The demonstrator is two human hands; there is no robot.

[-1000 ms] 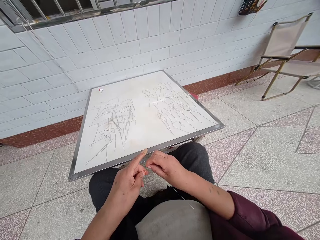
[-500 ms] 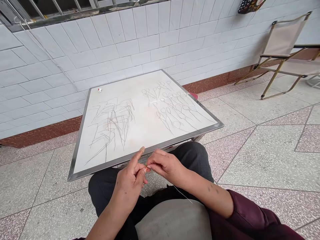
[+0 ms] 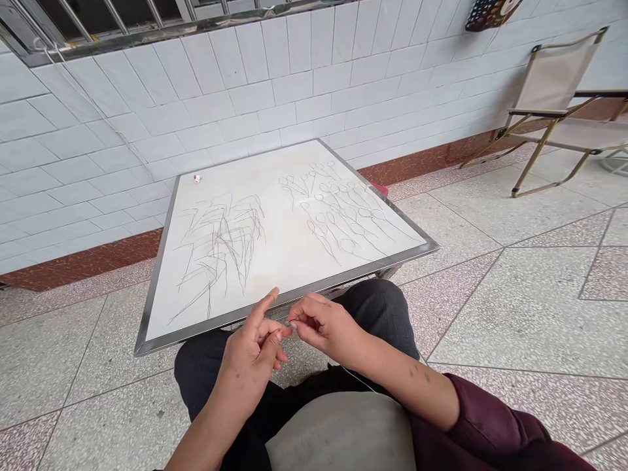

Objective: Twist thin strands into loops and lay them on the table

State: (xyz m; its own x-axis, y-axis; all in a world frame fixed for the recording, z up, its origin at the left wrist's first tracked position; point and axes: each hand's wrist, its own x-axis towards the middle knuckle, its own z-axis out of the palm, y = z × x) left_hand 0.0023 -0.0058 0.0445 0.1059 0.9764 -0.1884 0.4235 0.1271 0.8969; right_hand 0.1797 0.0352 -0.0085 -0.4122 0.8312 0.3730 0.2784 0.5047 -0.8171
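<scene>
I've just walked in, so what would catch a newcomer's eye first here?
Probably the white table in the middle, with tangled dark strands on its left side and looped strands on its right, almost like line drawings. Next, just in front of its near edge, the left hand and right hand, fingertips close together, pinching something too fine to make out.

Holds the left hand (image 3: 249, 358) out on a slanting left forearm (image 3: 209, 425), pressing thumb to a bent finger and pointing another (tan-covered at the tip) forward. Angles the right forearm (image 3: 407, 381) in from the opposite side, pinching thumb and forefinger of the right hand (image 3: 330, 330) together just beside the left.
</scene>
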